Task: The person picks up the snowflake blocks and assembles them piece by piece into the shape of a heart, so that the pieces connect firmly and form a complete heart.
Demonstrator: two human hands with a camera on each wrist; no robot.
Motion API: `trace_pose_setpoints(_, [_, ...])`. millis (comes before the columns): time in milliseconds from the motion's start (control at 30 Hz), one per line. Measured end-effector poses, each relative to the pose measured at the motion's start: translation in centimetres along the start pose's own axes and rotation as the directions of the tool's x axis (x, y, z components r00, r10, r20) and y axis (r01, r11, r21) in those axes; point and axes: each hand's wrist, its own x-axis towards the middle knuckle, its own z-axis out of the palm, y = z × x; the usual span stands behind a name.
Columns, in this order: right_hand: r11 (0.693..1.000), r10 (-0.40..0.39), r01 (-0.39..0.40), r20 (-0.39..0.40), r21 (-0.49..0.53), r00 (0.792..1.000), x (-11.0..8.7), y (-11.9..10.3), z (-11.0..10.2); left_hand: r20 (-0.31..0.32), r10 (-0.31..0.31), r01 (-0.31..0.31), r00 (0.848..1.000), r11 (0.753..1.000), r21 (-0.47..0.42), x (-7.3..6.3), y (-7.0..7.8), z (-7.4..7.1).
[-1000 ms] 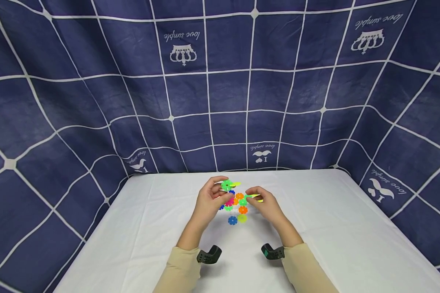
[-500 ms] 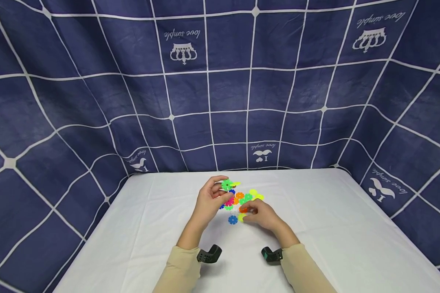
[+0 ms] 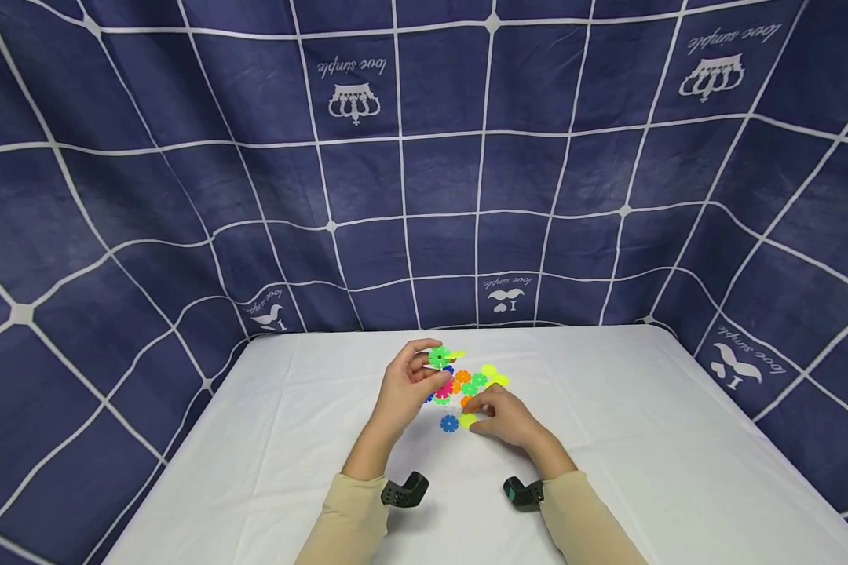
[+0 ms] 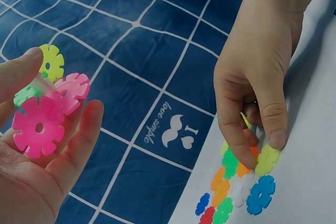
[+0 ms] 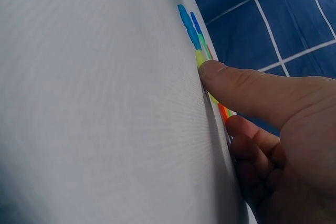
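An interlocked cluster [image 4: 59, 109] of flat plastic discs is held above the white-clothed table [image 3: 290, 408], nearer its far edge and roughly midway between the two far corners. Each disc is round, with a small hole in the centre and square notches cut around the rim, so that a flower-like outline is given. The colours are bright and slightly translucent, and the discs are joined at differing angles.

The cluster is pinched between the thumb and fingers of the left hand [image 3: 404, 388]. In it two pink discs, one green disc [image 4: 25, 98] and one yellow disc [image 4: 56, 59] can be counted, with one whitish piece [image 4: 43, 84] partly covered by the thumb.

The right hand [image 3: 510, 417] is lowered to the table, with bent fingers; its thumb and index fingertip are placed at the rim of one near yellow disc [image 3: 466, 422]. Whether that disc is gripped cannot be told.

Around it, loose discs are spread flat: one blue disc [image 3: 449, 424] just beside the near yellow one, three orange discs [image 3: 462, 378], three green discs [image 3: 469, 390], at least two further yellow discs [image 3: 489, 370], at least one dark blue disc [image 4: 202, 203], one red disc [image 4: 207, 216] and some white, whose number is unclear.
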Motion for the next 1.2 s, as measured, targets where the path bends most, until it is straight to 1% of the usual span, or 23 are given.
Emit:
trace_pose_setpoints(200, [0.999,0.01,-0.01,0.018,-0.037,1.0,0.0,-0.3,0.0,0.003,0.016,-0.016,1.0,1.0,0.01,-0.1,0.0,0.0])
trace_pose_setpoints(333, [0.998,0.024,-0.022,0.024,-0.05,0.999,-0.1,-0.4,0.0,-0.007,-0.004,0.004,1.0,1.0,0.002,-0.1,0.0,0.1])
trace_pose_setpoints(367, [0.999,0.022,-0.021,0.02,-0.047,1.0,-0.1,-0.5,0.1,-0.014,-0.021,0.021,1.0,1.0,-0.004,-0.1,-0.1,0.1])
trace_pose_setpoints(500, [1.0,0.025,-0.025,0.023,0.005,0.999,-0.1,-0.5,0.0,-0.033,-0.025,0.024,0.999,1.0,-0.003,-0.1,-0.1,0.2])
trace_pose_setpoints(600, [0.999,0.016,-0.018,0.039,0.05,0.999,-0.1,-0.5,0.0,-0.046,-0.024,0.023,0.999,1.0,-0.008,-0.1,-0.1,0.3])
trace_pose_setpoints(767, [0.994,-0.034,0.03,0.045,0.101,0.998,0.0,-0.4,-0.3,-0.061,-0.024,0.023,0.998,1.0,-0.008,-0.1,-0.2,0.5])
trace_pose_setpoints(867, [0.989,-0.057,0.053,0.019,0.134,0.998,0.1,-0.3,-0.6,-0.067,-0.013,0.013,0.998,1.0,-0.008,-0.1,-0.4,0.4])
trace_pose_setpoints(1000, [0.985,-0.064,0.07,-0.042,0.158,0.997,0.2,-0.6,-1.3,-0.056,0.016,-0.017,0.998,1.0,-0.016,-0.2,-0.5,0.3])
trace_pose_setpoints(1067, [0.984,-0.063,0.074,-0.074,0.159,0.995,0.1,-0.9,-1.7,-0.044,0.033,-0.034,0.998,0.999,-0.018,-0.2,-0.4,0.3])
trace_pose_setpoints(1200, [0.983,-0.056,0.078,-0.131,0.167,0.99,-0.1,-2.0,-2.7,-0.038,0.041,-0.041,0.998,0.999,0.0,-0.2,-0.4,0.3])
